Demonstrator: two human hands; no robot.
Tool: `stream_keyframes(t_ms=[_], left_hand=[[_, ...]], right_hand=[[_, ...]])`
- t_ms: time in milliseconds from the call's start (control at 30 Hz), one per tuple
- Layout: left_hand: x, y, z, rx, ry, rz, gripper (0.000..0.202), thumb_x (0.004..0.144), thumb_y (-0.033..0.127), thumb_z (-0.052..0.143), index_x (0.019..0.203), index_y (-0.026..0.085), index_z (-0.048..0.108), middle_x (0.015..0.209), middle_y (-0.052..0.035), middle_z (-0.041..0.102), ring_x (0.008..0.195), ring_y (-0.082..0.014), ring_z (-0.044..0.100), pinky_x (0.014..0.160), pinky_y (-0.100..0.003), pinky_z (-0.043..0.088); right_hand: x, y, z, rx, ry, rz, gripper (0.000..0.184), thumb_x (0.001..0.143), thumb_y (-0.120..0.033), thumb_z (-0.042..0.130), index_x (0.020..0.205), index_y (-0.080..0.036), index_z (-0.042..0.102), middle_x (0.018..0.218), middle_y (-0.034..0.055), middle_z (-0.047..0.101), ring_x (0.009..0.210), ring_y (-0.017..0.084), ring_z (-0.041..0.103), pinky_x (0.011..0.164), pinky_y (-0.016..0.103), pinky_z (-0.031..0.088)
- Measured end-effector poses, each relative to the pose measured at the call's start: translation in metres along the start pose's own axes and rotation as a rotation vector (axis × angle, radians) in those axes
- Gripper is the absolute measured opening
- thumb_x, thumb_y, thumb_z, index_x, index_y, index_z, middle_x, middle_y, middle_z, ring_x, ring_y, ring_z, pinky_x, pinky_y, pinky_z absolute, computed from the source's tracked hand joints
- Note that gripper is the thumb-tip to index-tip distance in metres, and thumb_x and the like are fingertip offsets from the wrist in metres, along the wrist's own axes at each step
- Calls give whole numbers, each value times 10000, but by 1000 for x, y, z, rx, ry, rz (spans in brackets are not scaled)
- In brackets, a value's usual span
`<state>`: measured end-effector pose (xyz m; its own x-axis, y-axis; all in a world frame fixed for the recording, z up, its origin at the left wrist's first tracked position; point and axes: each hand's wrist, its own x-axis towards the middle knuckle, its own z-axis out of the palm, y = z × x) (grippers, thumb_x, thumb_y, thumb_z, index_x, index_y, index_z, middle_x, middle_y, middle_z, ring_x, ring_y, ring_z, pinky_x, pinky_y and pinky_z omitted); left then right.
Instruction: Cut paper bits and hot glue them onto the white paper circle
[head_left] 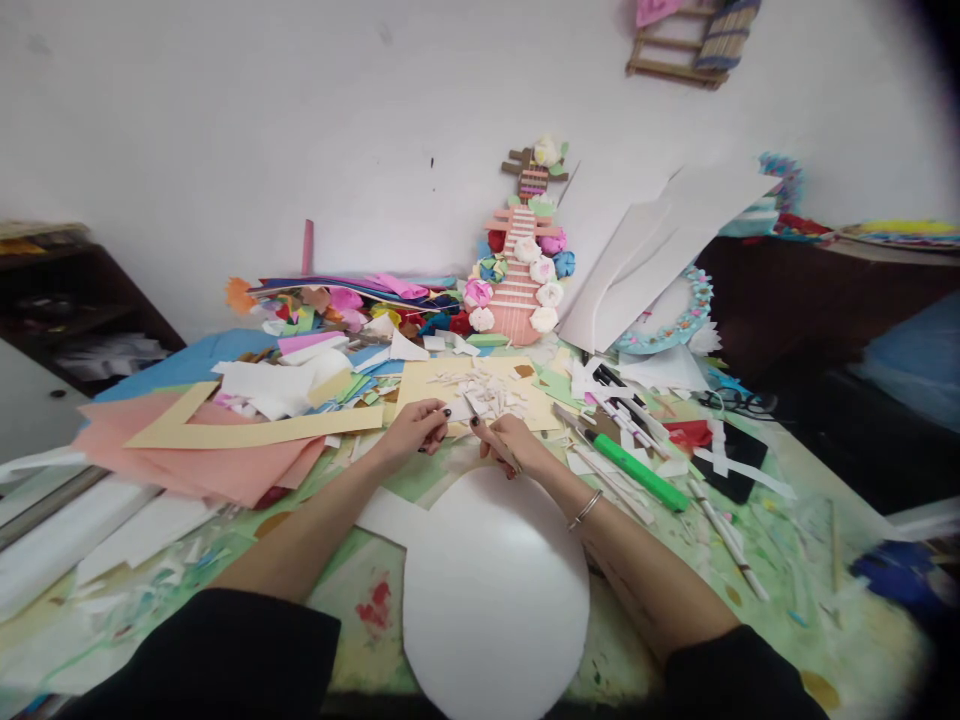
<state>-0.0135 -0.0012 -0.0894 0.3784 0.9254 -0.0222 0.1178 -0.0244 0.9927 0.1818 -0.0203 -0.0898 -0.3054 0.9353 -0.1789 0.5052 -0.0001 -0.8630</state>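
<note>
My left hand (421, 426) is closed, thumb and fingers pinching a small white paper piece (456, 409). Close beside it, my right hand (517, 445) is wrapped round a slim pointed metal tool (508, 456), whose grey tip points up toward that piece. Whether it is a blade or tweezers I cannot make out. Just beyond both hands, many small white paper bits (487, 388) lie heaped on a cream sheet (420, 378). A large round white board (495, 590) lies below my hands, and a white strip (394, 515) sticks out at its upper left.
Salmon sheets (225, 475) and a cream angled strip (277, 430) lie left. A green marker-like stick (637, 472), pens and paper strips crowd the right. A paper-flowered lute-shaped decoration (517, 290) leans on the wall, beside large white sheets (660, 250).
</note>
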Motion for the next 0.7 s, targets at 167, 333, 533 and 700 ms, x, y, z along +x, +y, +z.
stream_keyframes(t_ms=[167, 333, 533, 700], left_hand=[[1, -1, 0, -147, -33, -63, 254, 758, 370, 623, 725, 159, 484, 507, 72, 449, 334, -27, 345, 374, -162, 200], [7, -8, 0, -133, 20, -52, 281, 755, 366, 652, 689, 151, 484, 495, 51, 490, 336, -39, 406, 371, -161, 211], [17, -21, 0, -183, 88, -66, 291, 722, 371, 690, 775, 144, 516, 516, 38, 544, 342, -52, 439, 371, -158, 229], [18, -20, -3, -281, 165, -45, 354, 683, 395, 722, 807, 166, 482, 541, 35, 568, 397, -73, 497, 406, -164, 302]], right_hand=[[-2, -1, 0, 156, -21, 23, 644, 780, -748, 462, 578, -145, 565, 312, -59, 358, 252, 84, 373, 312, 212, 363], [3, -2, 1, 61, 6, 54, 647, 808, -721, 453, 542, -142, 570, 291, -18, 410, 238, 95, 391, 324, 216, 354], [6, -1, 3, 81, 35, 136, 633, 802, -715, 469, 522, -153, 549, 298, -16, 395, 242, 100, 382, 307, 227, 333], [4, 2, -1, 159, 40, 114, 642, 850, -713, 365, 586, -157, 546, 354, -55, 337, 278, 81, 362, 336, 223, 368]])
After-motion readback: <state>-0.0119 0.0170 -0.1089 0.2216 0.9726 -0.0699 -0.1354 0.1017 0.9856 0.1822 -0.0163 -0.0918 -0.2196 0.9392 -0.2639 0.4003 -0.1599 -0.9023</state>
